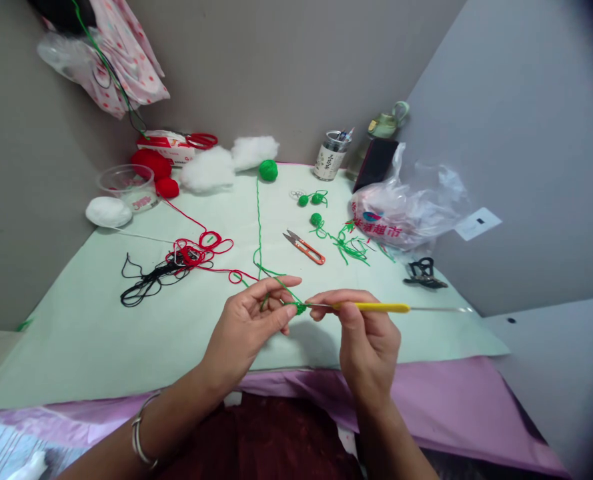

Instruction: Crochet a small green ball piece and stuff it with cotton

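Observation:
Between thumb and fingers, my left hand [256,317] pinches a small green crochet piece [301,309], with green yarn [259,227] running over its fingers. That strand leads back across the table toward a green yarn ball [268,170]. My right hand [369,333] is closed around a crochet hook [381,307] with a yellow handle, held nearly level. The hook's thin left end meets the green piece; whether a loop sits on it is too small to tell. Beyond my hands lie orange thread snips [305,247] and small green crocheted balls [316,219].
Tangled red yarn [196,253] and black yarn [149,280] lie at left, near a white yarn ball [109,212], a clear tub [143,193] and white stuffing [209,170]. Rightward are green yarn scraps [351,247], a plastic bag [401,207], a phone [376,163] and a black hair clip [425,273].

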Tool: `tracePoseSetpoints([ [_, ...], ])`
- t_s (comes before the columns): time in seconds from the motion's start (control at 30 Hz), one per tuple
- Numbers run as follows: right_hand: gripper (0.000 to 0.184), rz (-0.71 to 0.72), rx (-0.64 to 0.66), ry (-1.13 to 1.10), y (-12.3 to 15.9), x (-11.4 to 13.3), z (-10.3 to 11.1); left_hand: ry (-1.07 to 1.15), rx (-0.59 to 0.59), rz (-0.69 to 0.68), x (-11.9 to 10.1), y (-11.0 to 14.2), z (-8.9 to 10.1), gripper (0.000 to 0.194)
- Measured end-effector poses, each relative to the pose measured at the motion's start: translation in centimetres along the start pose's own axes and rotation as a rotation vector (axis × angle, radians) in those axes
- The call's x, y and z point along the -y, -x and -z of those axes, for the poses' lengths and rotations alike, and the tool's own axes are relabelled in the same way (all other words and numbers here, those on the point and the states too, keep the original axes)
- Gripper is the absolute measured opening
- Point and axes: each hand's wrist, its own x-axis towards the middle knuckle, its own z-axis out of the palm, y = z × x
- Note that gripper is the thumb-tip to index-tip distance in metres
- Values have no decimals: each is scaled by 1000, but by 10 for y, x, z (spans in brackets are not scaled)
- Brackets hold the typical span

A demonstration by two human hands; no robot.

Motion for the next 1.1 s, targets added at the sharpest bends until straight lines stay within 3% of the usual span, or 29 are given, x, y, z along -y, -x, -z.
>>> tracePoseSetpoints([
  [0.17,30,281,69,260,6,0,0,-79,-95,-52,-1,1,-6,34],
  [0.23,34,417,88,425,8,-4,-1,12,-67,-16,0,1,-8,45],
  [0.33,39,543,84,579,10,-9,-1,236,62,152,-2,-1,-8,56],
  [0.43,30,387,9,340,6,-7,-2,368,114,254,-8,-4,-4,47],
  [0.53,23,132,-53,-11,0,-3,-5,361,90,211,-12,-5,-2,42],
  [0.6,21,45,-34,-117,-3,-3,-7,315,99,194,-12,-4,-3,41],
  [0.8,19,-14,-10,-66,-1,-3,-10,194,73,121,-3,-1,-4,39],
  [0.97,18,-12,-7,-94,1,-6,-11,176,53,126,-3,-3,-6,59],
  [1.1,17,-109,-19,-227,2,-11,-11,182,78,165,-5,-3,-8,72],
])
